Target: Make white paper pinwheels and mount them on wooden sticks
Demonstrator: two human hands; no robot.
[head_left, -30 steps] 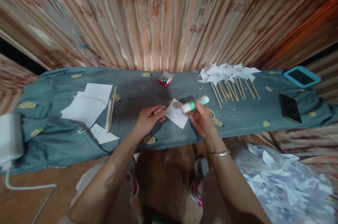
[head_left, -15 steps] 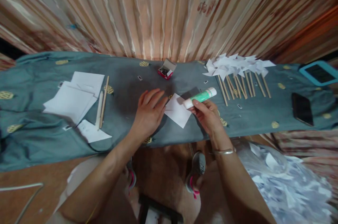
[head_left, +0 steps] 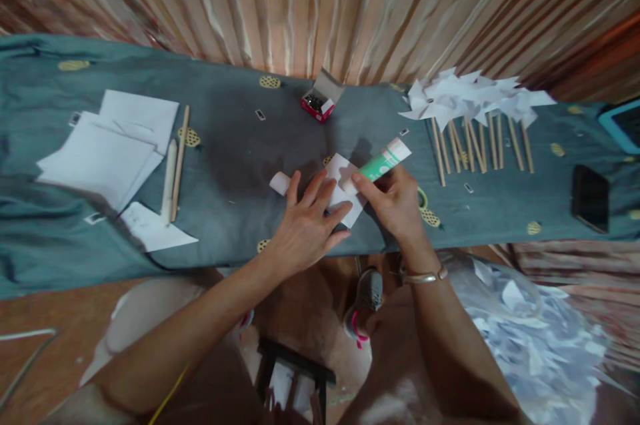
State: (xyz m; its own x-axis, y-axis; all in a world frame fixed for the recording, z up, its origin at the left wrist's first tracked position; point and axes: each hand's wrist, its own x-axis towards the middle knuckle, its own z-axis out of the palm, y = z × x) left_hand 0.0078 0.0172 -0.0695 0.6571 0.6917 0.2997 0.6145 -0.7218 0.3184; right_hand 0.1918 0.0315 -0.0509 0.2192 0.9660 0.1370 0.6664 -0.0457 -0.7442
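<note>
In my right hand (head_left: 397, 201) is a green and white glue stick (head_left: 384, 161), tilted, its lower end down at a small white square of paper (head_left: 353, 213). My left hand (head_left: 311, 221) lies flat with fingers spread over the paper's left part, hiding some of it. Beside its fingertips a white glue stick cap (head_left: 280, 183) rests on the cloth. A small red box (head_left: 316, 105) with its lid up, holding small dark metal pieces, stands behind the paper. Whether the glue touches the paper is hard to make out.
White paper sheets (head_left: 100, 158), a white stick (head_left: 169, 178) and a wooden stick (head_left: 181, 161) lie left. Paper pinwheels (head_left: 470, 98) on sticks lie right, with a roll of tape (head_left: 423, 198) and a phone (head_left: 591, 198) nearby. A clear bag of paper pieces (head_left: 535, 338) stands below right.
The cap has come off the glue stick and now lies left of my left hand. My left hand has come down onto the paper. The glue stick's end has lowered to the sheet. The view has shifted.
</note>
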